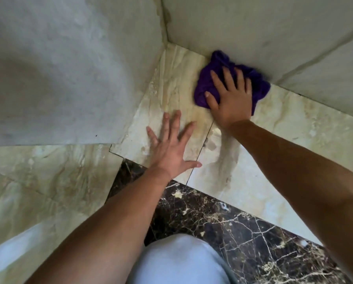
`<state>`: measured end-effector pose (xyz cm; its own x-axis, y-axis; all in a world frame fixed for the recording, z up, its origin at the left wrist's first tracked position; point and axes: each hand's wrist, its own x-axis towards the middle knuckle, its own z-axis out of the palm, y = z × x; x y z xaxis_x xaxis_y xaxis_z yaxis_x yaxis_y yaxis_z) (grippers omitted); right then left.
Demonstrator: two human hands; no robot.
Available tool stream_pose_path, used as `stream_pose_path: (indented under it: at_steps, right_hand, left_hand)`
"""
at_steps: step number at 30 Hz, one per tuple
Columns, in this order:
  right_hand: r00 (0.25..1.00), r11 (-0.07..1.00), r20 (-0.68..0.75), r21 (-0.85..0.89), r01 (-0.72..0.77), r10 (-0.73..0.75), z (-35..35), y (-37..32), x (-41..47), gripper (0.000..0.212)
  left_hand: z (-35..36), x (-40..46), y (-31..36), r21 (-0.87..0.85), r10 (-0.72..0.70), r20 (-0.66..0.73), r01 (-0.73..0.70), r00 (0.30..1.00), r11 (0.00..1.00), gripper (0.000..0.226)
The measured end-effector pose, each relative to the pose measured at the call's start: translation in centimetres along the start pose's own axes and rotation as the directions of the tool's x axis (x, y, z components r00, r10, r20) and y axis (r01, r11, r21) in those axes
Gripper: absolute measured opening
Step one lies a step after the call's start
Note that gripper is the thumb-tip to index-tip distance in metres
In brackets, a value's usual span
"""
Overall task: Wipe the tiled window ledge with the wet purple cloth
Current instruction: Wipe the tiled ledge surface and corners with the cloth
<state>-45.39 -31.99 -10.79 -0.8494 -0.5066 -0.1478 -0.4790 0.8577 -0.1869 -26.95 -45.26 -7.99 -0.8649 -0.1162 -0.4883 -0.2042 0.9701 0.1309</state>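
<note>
The purple cloth (222,64) lies bunched on the cream marbled ledge (294,124), pushed up against the back wall near the corner. My right hand (229,97) presses flat on top of it, fingers spread, covering its middle. Resting palm-down on the bare ledge tile, my left hand (171,146) has its fingers apart and holds nothing, a little nearer to me and to the left of the cloth. A wet smear (224,158) shows on the tile below my right wrist.
Pale wall panels (69,68) rise on the left and behind the ledge (273,33), meeting in a corner. A dark marble floor (233,228) lies below the ledge's front edge. My light-clothed knee (179,261) is at the bottom.
</note>
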Motion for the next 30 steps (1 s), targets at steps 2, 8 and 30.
stream_pose_path:
  at_steps: [2, 8, 30]
  right_hand:
    - [0.999, 0.999, 0.008, 0.031, 0.042, -0.042, 0.2, -2.9, 2.2, 0.062]
    - [0.995, 0.993, 0.012, 0.066, 0.1, -0.101, 0.9, -10.9, 7.0, 0.061]
    - [0.868, 0.99, 0.494, -0.099, 0.104, -0.042, -3.3, -15.4, 4.1, 0.081]
  left_hand:
    - [0.4, -1.7, -1.5, 0.049, -0.012, 0.015, 0.012, 1.0, 0.999, 0.123]
    - [1.6, -3.6, -4.6, 0.036, -0.058, 0.122, 0.054, 0.991, 0.998, 0.126]
    - [-1.6, -6.6, -7.9, -0.008, 0.082, 0.36, -0.085, 0.929, 0.996, 0.125]
